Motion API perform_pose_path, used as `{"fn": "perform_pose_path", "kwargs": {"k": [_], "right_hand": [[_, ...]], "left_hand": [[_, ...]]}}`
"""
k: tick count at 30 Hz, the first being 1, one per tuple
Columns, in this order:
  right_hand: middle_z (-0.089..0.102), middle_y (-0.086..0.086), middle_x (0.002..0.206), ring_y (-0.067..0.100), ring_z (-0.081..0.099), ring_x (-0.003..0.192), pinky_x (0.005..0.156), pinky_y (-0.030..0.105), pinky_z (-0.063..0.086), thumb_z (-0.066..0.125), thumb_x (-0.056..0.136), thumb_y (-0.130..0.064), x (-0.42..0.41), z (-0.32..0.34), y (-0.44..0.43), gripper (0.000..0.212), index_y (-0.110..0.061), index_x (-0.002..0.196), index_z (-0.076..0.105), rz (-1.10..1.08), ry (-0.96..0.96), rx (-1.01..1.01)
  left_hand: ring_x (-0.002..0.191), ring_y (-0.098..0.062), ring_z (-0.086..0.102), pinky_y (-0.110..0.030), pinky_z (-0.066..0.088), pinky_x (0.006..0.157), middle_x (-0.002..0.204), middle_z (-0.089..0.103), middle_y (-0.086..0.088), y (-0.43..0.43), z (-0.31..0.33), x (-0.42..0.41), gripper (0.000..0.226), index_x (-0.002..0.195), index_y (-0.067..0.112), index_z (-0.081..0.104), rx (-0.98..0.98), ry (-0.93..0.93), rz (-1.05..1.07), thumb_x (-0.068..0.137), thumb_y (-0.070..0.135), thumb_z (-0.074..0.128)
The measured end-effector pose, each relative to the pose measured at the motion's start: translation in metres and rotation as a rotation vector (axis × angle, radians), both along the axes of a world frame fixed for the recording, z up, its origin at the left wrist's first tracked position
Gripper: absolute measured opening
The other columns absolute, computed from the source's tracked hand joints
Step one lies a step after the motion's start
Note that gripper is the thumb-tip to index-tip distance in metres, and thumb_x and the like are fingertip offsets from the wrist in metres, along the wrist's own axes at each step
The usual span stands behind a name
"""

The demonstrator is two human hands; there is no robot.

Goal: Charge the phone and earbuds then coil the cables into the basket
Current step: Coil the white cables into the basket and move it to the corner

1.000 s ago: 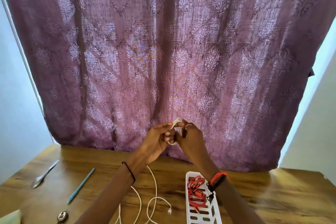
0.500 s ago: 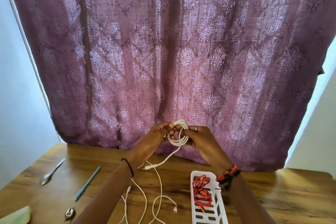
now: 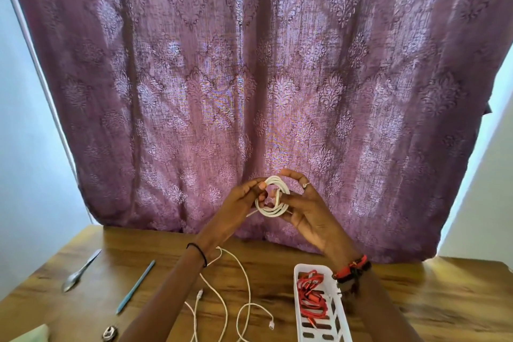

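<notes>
Fingers [image 3: 256, 189] of the left hand [image 3: 236, 203] pinch the top-left of a coiled white cable [image 3: 273, 197], thumb & index tips pressed together on the loops. The right hand [image 3: 308, 211] cups the coil from the other side, its fingers curled around & clamped on the loops, 1 finger wearing a ring [image 3: 305, 185]. The coil is held up in the air btwn both hands, in front of a purple patterned curtain [image 3: 249, 78]. A short length crosses the coil's middle, w/ a thin tail sticking out at its lower left.

Below the fingers, well apart from them, loose white cable [image 3: 236, 280] trails over the wooden table [image 3: 416, 300] under the left forearm, 2 plug ends lying free. Below & right of the fingers sits a white slotted basket [image 3: 340, 314] w/ a red cable [image 3: 311, 297] bundled inside it, just beside the right wrist, which carries a red & black band [image 3: 351, 269]. The left wrist has a thin black band [image 3: 198, 253].

Far down-left of the fingers lie a metal spoon [image 3: 80, 272] & a teal pen [image 3: 136, 286], apart from each other. At the bottom edge, a small metal object [image 3: 109, 332] & a pale green item [image 3: 33, 334], both cut off; can't tell what they are.
</notes>
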State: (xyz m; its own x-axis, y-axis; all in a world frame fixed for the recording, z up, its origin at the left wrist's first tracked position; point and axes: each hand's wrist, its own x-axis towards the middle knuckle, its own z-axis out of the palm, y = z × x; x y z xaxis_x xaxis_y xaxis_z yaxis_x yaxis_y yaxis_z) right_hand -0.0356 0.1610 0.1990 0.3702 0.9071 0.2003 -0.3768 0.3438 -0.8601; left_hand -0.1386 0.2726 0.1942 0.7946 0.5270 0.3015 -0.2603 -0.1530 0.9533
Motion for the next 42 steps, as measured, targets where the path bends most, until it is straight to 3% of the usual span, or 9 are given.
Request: {"fn": "perform_pose_path", "kwargs": {"k": [4,6,12,18,26,29,32,37,42], "right_hand": [[0.065,-0.004,0.094,0.012,0.059,0.086,0.084,0.025,0.043,0.069,0.079,-0.019,-0.005,0.002,0.003,0.028,-0.029,0.105,0.068,-0.54,-0.982,-0.116],[0.054,-0.005,0.095,0.012,0.048,0.091,0.086,0.014,0.033,0.063,0.078,-0.033,-0.007,-0.004,0.003,0.025,-0.031,0.102,0.071,-0.785,-1.158,-0.066],[0.06,-0.004,0.075,0.004,0.056,0.069,0.065,0.013,0.04,0.058,0.089,-0.012,-0.006,-0.002,-0.009,0.017,-0.017,0.098,0.072,-0.753,-1.081,0.023],[0.054,0.001,0.051,0.009,0.042,0.042,0.045,0.023,0.035,0.049,0.095,-0.012,-0.016,0.005,-0.014,0.026,-0.015,0.072,0.062,-0.524,-0.55,-0.016],[0.074,0.011,0.084,0.017,0.07,0.081,0.074,0.022,0.055,0.052,0.09,-0.008,-0.016,0.012,-0.028,0.019,0.003,0.099,0.065,-0.247,-0.33,-0.042],[0.072,0.018,0.096,0.023,0.07,0.091,0.086,0.034,0.056,0.044,0.09,0.001,-0.014,0.017,-0.032,0.023,0.007,0.099,0.064,-0.023,0.03,-0.064],[0.072,0.021,0.09,0.019,0.071,0.074,0.072,0.036,0.06,0.044,0.081,-0.007,-0.009,0.022,-0.035,0.031,0.01,0.092,0.067,0.105,0.291,-0.114],[0.067,0.011,0.081,0.001,0.034,0.035,0.038,0.012,0.032,0.057,0.083,-0.011,-0.005,0.017,-0.031,0.02,0.0,0.1,0.062,-0.042,-0.11,-0.281],[0.073,0.005,0.077,0.01,0.038,0.027,0.032,0.012,0.025,0.055,0.09,-0.004,0.002,0.019,-0.029,0.004,-0.005,0.094,0.052,-0.221,-0.491,-0.391]], "left_hand": [[0.074,-0.014,0.05,-0.026,0.045,0.07,0.082,0.054,-0.011,0.006,-0.005,0.002,0.025,0.097,0.016,0.063,-0.006,-0.016,0.097,0.097,0.009,0.039],[0.076,-0.016,0.05,-0.027,0.044,0.071,0.084,0.053,-0.012,0.006,-0.004,0.002,0.023,0.099,0.016,0.063,0.025,-0.027,0.095,0.096,0.011,0.04],[0.056,0.002,0.043,-0.008,0.037,0.059,0.062,0.044,0.01,0.006,0.003,-0.01,0.025,0.114,0.003,0.054,0.267,-0.035,0.051,0.097,0.003,0.036],[0.066,0.004,0.046,-0.007,0.04,0.069,0.072,0.048,-0.004,-0.003,0.006,-0.019,0.033,0.109,0.029,0.053,0.497,-0.047,0.037,0.096,0.001,0.038],[0.078,-0.01,0.047,-0.009,0.04,0.074,0.082,0.052,-0.009,0.006,0.004,-0.018,0.032,0.11,0.03,0.05,0.53,-0.031,0.095,0.097,0.003,0.038],[0.083,-0.021,0.049,-0.009,0.04,0.075,0.091,0.054,-0.014,0.007,0.001,-0.019,0.026,0.114,0.026,0.048,0.58,-0.01,0.124,0.094,0.013,0.038],[0.082,-0.009,0.052,-0.007,0.04,0.074,0.091,0.058,-0.011,0.008,-0.003,-0.022,0.024,0.113,0.03,0.048,0.626,0.015,0.183,0.096,0.015,0.039],[0.068,0.008,0.05,-0.005,0.038,0.068,0.078,0.054,0.002,0.008,-0.009,-0.023,0.028,0.12,0.009,0.054,0.632,0.036,0.239,0.096,0.003,0.04],[0.062,0.006,0.048,-0.007,0.038,0.065,0.069,0.048,0.01,0.009,-0.011,-0.022,0.027,0.119,0.01,0.055,0.564,0.017,0.259,0.097,0.003,0.04]]}}
